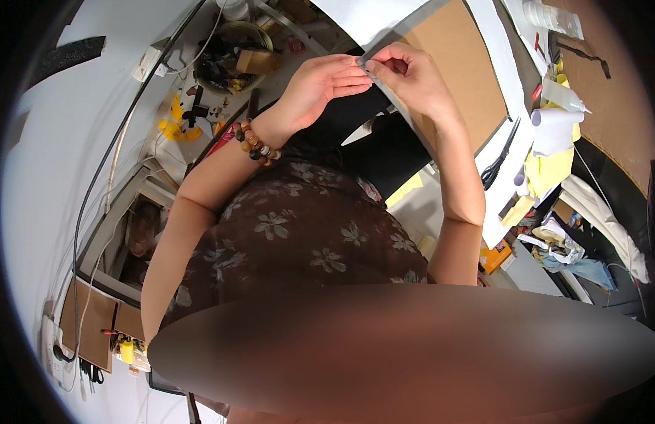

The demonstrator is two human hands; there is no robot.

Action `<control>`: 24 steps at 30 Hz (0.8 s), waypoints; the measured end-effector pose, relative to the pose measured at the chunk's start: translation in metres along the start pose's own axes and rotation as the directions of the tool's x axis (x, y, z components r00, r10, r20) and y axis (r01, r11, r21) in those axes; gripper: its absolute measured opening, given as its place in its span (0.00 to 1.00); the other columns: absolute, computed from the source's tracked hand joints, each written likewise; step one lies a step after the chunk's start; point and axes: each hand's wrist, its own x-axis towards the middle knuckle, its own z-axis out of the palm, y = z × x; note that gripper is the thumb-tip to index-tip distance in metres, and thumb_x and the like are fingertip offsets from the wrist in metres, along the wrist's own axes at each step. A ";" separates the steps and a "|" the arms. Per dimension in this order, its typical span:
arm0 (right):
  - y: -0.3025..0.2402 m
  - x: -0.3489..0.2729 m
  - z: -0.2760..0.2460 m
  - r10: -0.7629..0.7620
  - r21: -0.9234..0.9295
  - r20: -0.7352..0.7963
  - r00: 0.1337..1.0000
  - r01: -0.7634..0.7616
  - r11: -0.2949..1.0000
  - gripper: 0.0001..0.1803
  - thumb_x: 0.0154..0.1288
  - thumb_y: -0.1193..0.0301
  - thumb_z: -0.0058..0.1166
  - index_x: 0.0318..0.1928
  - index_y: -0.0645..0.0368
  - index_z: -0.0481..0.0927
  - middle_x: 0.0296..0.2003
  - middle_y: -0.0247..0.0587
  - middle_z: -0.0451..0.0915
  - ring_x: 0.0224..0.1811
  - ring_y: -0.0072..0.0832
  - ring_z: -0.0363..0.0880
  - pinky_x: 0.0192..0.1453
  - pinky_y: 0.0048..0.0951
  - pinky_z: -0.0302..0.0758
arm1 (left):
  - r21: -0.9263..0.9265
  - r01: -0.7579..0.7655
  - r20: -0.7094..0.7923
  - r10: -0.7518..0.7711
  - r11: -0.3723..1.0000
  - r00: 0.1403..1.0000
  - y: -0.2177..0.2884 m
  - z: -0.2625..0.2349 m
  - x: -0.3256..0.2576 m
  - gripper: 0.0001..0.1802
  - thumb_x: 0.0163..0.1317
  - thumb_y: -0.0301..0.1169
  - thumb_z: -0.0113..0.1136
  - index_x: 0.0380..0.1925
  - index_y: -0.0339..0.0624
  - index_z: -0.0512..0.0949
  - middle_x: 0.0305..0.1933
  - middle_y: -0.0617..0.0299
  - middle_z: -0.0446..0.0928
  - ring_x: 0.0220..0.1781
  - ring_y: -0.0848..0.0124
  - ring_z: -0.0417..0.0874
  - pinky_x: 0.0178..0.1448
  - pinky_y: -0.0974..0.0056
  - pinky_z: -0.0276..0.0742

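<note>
My left hand (320, 86) reaches up with its fingers stretched out, a beaded bracelet (256, 141) round the wrist. Its fingertips meet a small grey strip or corner of grey sheet (364, 65). Closed in a pinch, my right hand (416, 81) grips that grey piece between thumb and forefinger. Whether the piece joins the grey border beside it cannot be seen behind the fingers. A brown board (458, 63) with a dark grey border lies on the white tabletop, just beyond and right of my right hand.
Black-handled scissors (494, 169) lie right of my right forearm. Farther right are a squeeze bottle (562, 95), stacked clear cups (553, 18) and paper rolls (552, 127). A round bin of scraps (235, 60) stands at the far left. A black cable (101, 177) runs along the left wall.
</note>
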 end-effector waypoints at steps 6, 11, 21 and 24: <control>-0.007 0.004 0.004 -0.024 -0.125 -0.002 1.000 0.023 0.992 0.05 0.68 0.74 0.65 0.39 0.63 0.84 0.26 0.25 0.76 0.28 0.12 0.67 0.31 0.20 0.66 | -0.037 -0.029 -0.029 0.028 0.999 0.999 -0.005 0.000 0.004 0.16 0.74 0.34 0.56 0.49 0.30 0.79 0.49 0.47 0.84 0.53 0.56 0.87 0.65 0.55 0.82; 0.008 0.013 -0.001 -0.192 -0.097 0.031 0.981 0.194 0.976 0.05 0.69 0.75 0.64 0.36 0.62 0.82 0.26 0.23 0.72 0.27 0.11 0.64 0.29 0.19 0.63 | 0.028 -0.018 0.012 0.018 0.999 1.000 -0.005 -0.001 0.009 0.16 0.77 0.35 0.52 0.49 0.33 0.80 0.50 0.49 0.84 0.56 0.56 0.87 0.67 0.52 0.80; 0.009 0.021 0.006 -0.358 -0.152 0.009 0.933 0.356 0.922 0.07 0.69 0.76 0.63 0.34 0.62 0.79 0.25 0.22 0.68 0.25 0.11 0.60 0.27 0.19 0.58 | 0.027 -0.041 -0.032 0.042 0.999 0.999 -0.006 -0.005 0.009 0.17 0.78 0.35 0.49 0.49 0.30 0.80 0.49 0.46 0.85 0.54 0.54 0.87 0.65 0.51 0.82; 0.008 0.021 0.009 -0.329 -0.132 -0.002 0.944 0.326 0.936 0.07 0.67 0.76 0.64 0.33 0.61 0.79 0.24 0.22 0.67 0.24 0.12 0.59 0.27 0.20 0.58 | -0.081 -0.042 -0.017 0.041 0.996 0.999 -0.005 -0.006 0.005 0.19 0.78 0.35 0.49 0.48 0.26 0.79 0.48 0.43 0.84 0.51 0.52 0.88 0.63 0.54 0.83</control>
